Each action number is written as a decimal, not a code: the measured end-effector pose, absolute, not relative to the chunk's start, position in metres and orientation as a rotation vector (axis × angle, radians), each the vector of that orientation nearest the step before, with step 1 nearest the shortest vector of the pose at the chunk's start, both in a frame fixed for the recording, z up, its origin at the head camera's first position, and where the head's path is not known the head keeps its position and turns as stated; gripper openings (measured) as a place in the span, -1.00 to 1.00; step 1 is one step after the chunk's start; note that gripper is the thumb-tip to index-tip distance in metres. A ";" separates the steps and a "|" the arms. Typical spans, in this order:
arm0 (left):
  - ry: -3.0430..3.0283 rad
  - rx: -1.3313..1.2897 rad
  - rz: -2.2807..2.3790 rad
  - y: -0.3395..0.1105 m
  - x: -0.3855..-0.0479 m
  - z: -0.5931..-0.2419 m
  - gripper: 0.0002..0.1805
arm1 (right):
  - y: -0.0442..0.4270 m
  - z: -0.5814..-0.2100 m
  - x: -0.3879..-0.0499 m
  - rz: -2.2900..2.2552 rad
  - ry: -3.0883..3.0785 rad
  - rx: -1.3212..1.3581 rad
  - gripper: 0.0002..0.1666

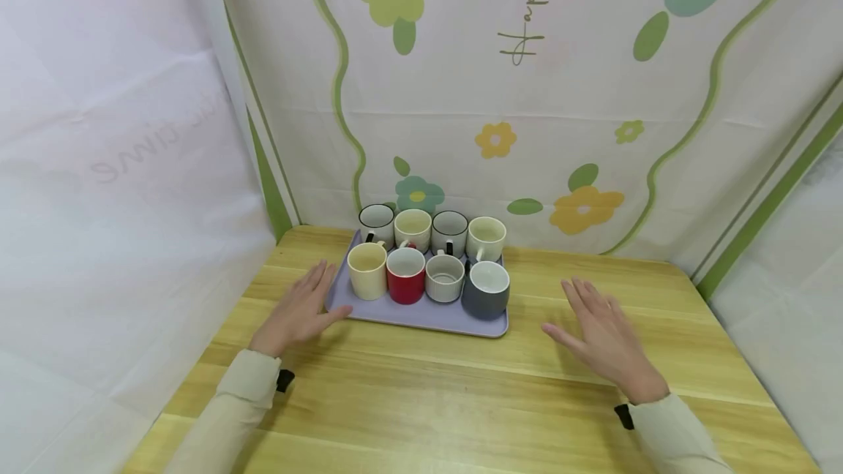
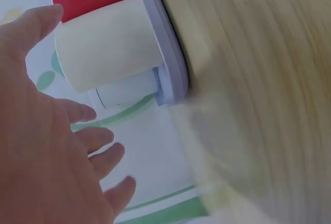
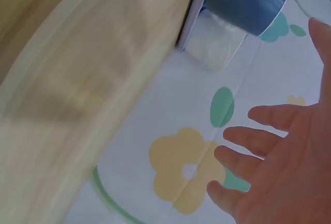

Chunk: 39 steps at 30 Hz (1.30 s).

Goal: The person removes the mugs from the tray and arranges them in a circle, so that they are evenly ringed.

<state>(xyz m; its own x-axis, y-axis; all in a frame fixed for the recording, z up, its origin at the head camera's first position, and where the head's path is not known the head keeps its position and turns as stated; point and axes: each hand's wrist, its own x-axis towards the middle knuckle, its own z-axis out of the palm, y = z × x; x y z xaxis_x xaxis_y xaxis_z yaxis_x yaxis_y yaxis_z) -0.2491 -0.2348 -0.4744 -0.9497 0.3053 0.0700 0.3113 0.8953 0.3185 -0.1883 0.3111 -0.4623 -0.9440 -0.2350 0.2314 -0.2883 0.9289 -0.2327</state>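
Note:
A lavender tray [image 1: 421, 315] bears two rows of mugs. In its front row stand a cream mug [image 1: 367, 276], a red mug [image 1: 406, 282], a small white ribbed cup [image 1: 444, 284] and a dark grey mug [image 1: 486, 298]. Behind them are two white mugs with dark rims, the left one [image 1: 377, 219] and the third one [image 1: 450, 229], plus two cream mugs, one [image 1: 413, 225] between those and one [image 1: 486, 234] at the right end. My left hand [image 1: 299, 313] is beside the tray's left edge, fingers extended. Well right of the tray, my right hand [image 1: 599, 331] holds nothing, its fingers extended.
The wooden table [image 1: 408, 401] ends at a white cloth backdrop [image 1: 448, 86] printed with flowers, close behind the tray. More white cloth [image 1: 125, 211] hangs along the left side, and another cloth panel [image 1: 790, 240] stands at the right.

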 end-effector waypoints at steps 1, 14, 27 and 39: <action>-3.046 -0.500 -0.579 -0.235 -0.251 -0.475 0.10 | 0.308 -0.463 -0.191 0.421 -2.884 0.408 0.15; -3.018 -0.413 -1.417 -0.244 -0.280 -0.495 0.05 | 0.252 -0.467 -0.222 0.854 -2.854 0.449 0.27; -2.771 -0.295 -1.967 -0.250 -0.287 -0.513 0.06 | 0.220 -0.481 -0.261 1.013 -2.753 0.387 0.23; -2.762 -0.308 -2.001 -0.251 -0.286 -0.515 0.07 | 0.208 -0.492 -0.274 1.119 -2.677 0.231 0.08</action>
<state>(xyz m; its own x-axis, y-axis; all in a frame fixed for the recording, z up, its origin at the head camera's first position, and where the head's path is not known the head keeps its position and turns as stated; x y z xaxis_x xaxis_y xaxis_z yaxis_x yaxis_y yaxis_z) -0.2859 -0.2510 -0.5152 -0.9442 0.3057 -0.1224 -0.0211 0.3149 0.9489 -0.2738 0.2079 -0.4916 -0.9611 -0.0563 0.2705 -0.2321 0.6957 -0.6798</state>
